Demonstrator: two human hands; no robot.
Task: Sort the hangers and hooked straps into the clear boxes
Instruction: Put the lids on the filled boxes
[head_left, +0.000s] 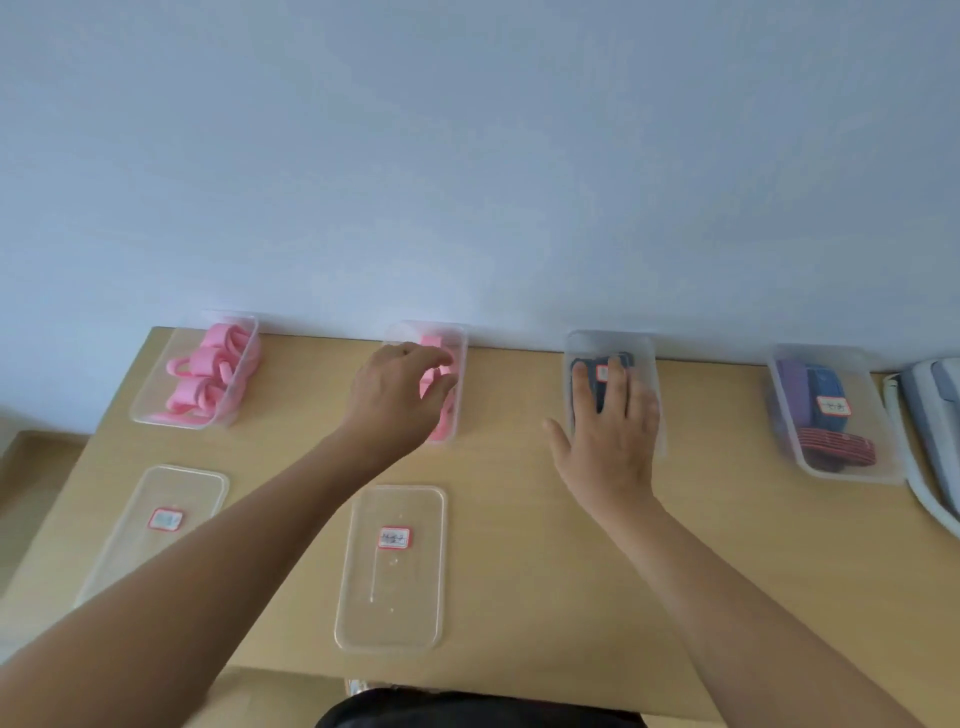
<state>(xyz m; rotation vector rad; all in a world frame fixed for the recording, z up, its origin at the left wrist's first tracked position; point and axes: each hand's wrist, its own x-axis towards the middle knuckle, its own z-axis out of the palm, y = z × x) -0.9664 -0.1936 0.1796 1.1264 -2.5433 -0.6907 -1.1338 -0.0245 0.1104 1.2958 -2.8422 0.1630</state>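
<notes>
Four clear boxes stand in a row along the back of the wooden table. The far-left box holds several pink hooked straps. My left hand hovers over the second box with its fingers curled above the pink pieces inside; whether it pinches one is unclear. My right hand lies flat with straight fingers on the lid of the third box, which holds dark blue items. The fourth box holds purple, blue and red items under a labelled lid.
Two loose clear lids with red-framed labels lie on the near side of the table, one at the left and one in the middle. A white device sits at the right edge. The wall runs right behind the boxes.
</notes>
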